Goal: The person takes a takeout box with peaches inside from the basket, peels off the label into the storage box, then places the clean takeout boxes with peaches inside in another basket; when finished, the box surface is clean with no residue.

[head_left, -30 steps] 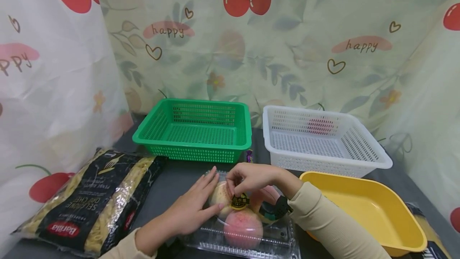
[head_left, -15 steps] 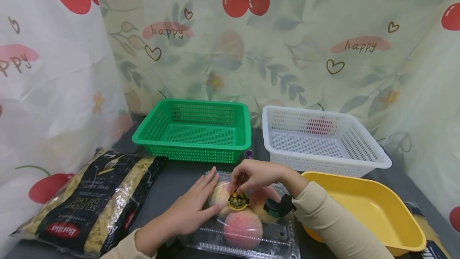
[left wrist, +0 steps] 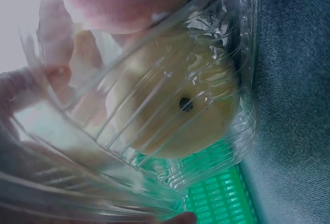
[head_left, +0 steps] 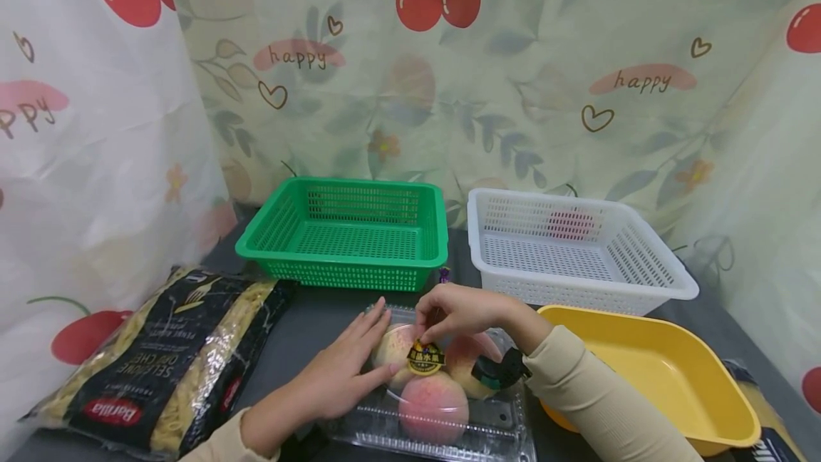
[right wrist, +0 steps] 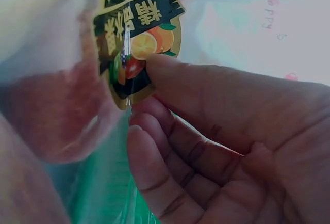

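Observation:
A clear plastic clamshell box (head_left: 368, 425) of several peaches (head_left: 433, 408) lies in front of me in the head view. My left hand (head_left: 343, 366) rests with its fingers extended on the left side of the lid. Over the top of the box, my right hand (head_left: 452, 312) pinches the edge of a round black-and-gold sticker (head_left: 426, 358) between thumb and fingers. The right wrist view shows fruit pictures on the sticker (right wrist: 131, 41) beside the thumb. Through the ribbed plastic in the left wrist view appears a pale peach (left wrist: 170, 100) with a dark spot.
A green basket (head_left: 349, 262) and a white basket (head_left: 580, 284) stand at the back. On the right is a yellow tub (head_left: 667, 376), with a package (head_left: 766, 412) partly hidden behind it. A Barilla pasta bag (head_left: 160, 362) lies left. A small purple-wrapped item (head_left: 444, 275) shows between the baskets.
My right hand has shifted slightly up and right, and more of the sticker shows below its fingers. The left hand stays in place on the box.

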Available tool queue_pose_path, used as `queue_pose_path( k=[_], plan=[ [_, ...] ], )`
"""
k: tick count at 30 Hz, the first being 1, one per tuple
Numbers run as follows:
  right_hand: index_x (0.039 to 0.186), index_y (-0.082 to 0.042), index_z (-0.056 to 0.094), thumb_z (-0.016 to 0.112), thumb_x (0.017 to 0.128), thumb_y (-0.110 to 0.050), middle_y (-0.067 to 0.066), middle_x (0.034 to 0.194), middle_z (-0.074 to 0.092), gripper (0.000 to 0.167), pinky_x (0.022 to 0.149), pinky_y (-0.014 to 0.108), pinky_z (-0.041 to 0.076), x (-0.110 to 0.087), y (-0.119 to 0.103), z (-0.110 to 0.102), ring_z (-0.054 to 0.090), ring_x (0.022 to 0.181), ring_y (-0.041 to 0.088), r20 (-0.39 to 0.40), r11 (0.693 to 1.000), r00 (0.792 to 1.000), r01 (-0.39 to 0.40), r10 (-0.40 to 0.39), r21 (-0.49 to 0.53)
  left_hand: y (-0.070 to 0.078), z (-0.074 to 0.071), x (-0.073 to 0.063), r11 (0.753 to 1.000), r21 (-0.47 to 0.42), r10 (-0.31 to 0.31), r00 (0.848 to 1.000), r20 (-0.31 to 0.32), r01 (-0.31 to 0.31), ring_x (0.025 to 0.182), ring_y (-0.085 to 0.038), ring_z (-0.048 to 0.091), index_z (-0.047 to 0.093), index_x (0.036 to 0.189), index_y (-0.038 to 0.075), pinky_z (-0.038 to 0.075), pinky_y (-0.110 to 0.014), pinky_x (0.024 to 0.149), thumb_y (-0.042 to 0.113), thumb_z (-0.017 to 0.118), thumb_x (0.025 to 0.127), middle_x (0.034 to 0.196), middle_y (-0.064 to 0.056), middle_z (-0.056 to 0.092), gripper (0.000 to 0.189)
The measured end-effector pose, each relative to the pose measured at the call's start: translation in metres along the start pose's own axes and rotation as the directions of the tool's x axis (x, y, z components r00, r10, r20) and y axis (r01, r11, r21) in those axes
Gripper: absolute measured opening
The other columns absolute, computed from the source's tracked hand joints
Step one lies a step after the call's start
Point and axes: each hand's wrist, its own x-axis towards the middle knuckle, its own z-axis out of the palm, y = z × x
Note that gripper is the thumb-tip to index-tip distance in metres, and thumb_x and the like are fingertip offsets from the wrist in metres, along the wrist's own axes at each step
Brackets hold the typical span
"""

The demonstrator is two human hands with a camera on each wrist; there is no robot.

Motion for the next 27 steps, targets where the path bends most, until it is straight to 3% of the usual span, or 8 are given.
queue_pose_path(
  k=[17, 27],
  plan=[
    [0.086, -0.004, 0.059, 0.058, 0.091, -0.01, 0.002, 0.082, 0.06, 0.008, 0.071, 0.024, 0.051, -0.0015, -0.0007, -0.0031, 0.055, 0.074, 0.016, 0.078, 0.999, 0.997, -0.003, 0.001, 0.032, 0.0007, -0.0013, 0.0009, 1.0, -0.013, -0.013, 1.0, 0.01, 0.013, 0.145, -0.029, 0.009, 0.02, 0.15, 0.018, 0.025, -0.063, 0.106, 0.06, 0.042, 0.09, 0.158, 0.006, 0.003, 0.076],
    [0.087, -0.004, 0.055, 0.053, 0.094, -0.01, 0.001, 0.081, 0.056, 0.01, 0.071, 0.023, 0.048, -0.0008, -0.0018, -0.0043, 0.051, 0.073, 0.014, 0.137, 0.999, 0.99, -0.018, 0.012, 0.04, -0.0005, -0.0005, 0.0011, 1.0, -0.006, -0.004, 1.0, 0.016, 0.005, 0.145, -0.029, 0.009, 0.02, 0.15, 0.017, 0.025, -0.063, 0.105, 0.061, 0.041, 0.09, 0.158, 0.005, 0.003, 0.077]
  ],
)
